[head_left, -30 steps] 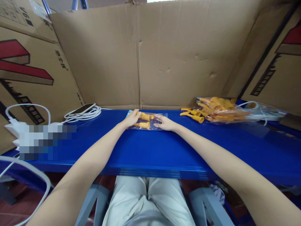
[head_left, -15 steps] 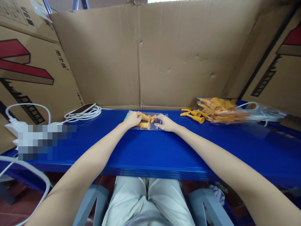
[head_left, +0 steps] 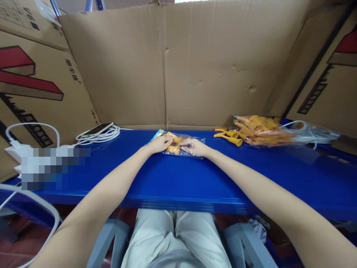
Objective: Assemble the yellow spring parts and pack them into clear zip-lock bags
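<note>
A small clear plastic bag (head_left: pixel 198 143) lies on the blue table (head_left: pixel 178 178) near the far edge, with a few orange plastic pieces (head_left: pixel 175 149) inside. My left hand (head_left: pixel 159 143) rests on the bag's left end, fingers curled onto the orange pieces. My right hand (head_left: pixel 194 147) presses on the bag's right part, its fingers closed on the plastic. Both hands are close together over the bag.
A heap of orange pieces (head_left: pixel 258 130) on clear plastic lies at the right. A phone (head_left: pixel 98 129) on coiled white cable (head_left: pixel 102 135) sits at the left, near a white charger (head_left: pixel 12 153). Cardboard walls (head_left: pixel 195 63) enclose the table on three sides.
Both hands have drawn closer together over the bag. The bag has shifted slightly and the orange pieces inside have bunched toward the middle.
</note>
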Tool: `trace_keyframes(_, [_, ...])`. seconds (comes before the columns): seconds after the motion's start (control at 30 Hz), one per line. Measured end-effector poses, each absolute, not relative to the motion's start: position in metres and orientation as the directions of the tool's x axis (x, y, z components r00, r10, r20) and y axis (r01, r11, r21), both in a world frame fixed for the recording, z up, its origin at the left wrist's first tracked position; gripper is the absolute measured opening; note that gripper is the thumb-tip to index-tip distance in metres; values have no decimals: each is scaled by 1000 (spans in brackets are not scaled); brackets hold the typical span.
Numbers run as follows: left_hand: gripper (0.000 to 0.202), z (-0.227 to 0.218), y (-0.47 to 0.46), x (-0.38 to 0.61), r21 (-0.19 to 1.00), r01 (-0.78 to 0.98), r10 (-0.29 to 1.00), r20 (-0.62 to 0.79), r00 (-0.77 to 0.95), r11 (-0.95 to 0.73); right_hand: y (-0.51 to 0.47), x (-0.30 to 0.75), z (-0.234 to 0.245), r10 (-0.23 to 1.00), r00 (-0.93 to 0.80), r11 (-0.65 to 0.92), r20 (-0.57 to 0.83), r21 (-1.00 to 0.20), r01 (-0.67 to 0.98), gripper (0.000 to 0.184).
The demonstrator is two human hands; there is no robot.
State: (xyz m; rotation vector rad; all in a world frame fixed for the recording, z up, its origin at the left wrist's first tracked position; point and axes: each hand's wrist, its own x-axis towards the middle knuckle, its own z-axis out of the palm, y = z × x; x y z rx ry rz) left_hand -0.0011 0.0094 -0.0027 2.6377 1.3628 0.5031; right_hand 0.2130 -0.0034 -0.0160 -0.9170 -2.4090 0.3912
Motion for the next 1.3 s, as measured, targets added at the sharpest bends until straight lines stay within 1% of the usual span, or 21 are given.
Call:
trace_keyframes(0.13, [44,-2,7,1,301,750,807,275,523,-589,-3,211,-16,686,-602,728,409,-384,568,29])
trace_keyframes(0.23, [40,-2,8,3,304,762,817,300,493,-571,-3,212,-14,665,-619,747,419,-345,569,28])
trace_keyframes(0.3, [37,-3,10,3,302,764,817,312,485,-569,-3,213,-13,672,-609,739,422,-330,587,27])
trace_keyframes(0.37, [36,-3,12,3,312,763,819,315,479,-566,-1,214,-15,687,-589,724,425,-339,601,26])
trace_keyframes(0.47, [34,-4,16,2,338,773,839,311,446,-537,2,216,-19,703,-563,710,435,-383,590,27])
trace_keyframes(0.57, [33,-6,18,-1,370,784,861,315,399,-499,5,217,-20,740,-540,672,400,-422,608,30])
trace_keyframes(0.63, [33,-7,19,-3,386,783,868,313,385,-487,5,219,-15,805,-478,592,351,-422,686,30])
trace_keyframes(0.67, [33,-7,19,-4,391,781,869,312,385,-487,5,221,-11,845,-416,528,335,-407,745,30])
trace_keyframes(0.73, [32,-7,21,-6,395,774,864,316,391,-495,4,230,0,906,-250,367,341,-343,864,30])
trace_keyframes(0.8, [31,-8,23,-8,399,773,865,321,386,-493,2,243,11,918,-107,215,382,-251,944,31])
trace_keyframes(0.87, [31,-9,27,-10,407,781,875,321,364,-474,0,261,20,925,1,58,379,-143,988,31])
trace_keyframes(0.93, [31,-10,30,-13,411,792,886,316,341,-451,-1,278,26,931,109,-99,349,-47,994,31])
trace_keyframes(1.0, [33,-9,31,-17,401,806,892,312,325,-435,-2,293,28,935,207,-218,289,7,976,33])
trace_keyframes(1.1, [36,-6,30,-23,381,828,901,309,305,-411,0,306,27,940,285,-297,186,42,954,33])
trace_keyframes(1.2, [38,-3,27,-28,383,841,913,297,280,-383,6,311,26,943,292,-302,163,45,952,33])
trace_keyframes(1.27, [37,-2,25,-32,383,846,917,293,270,-372,11,312,26,960,255,-255,114,-13,967,33])
trace_keyframes(1.3, [37,-1,25,-33,383,847,918,291,269,-370,13,312,25,974,216,-211,69,-73,975,33])
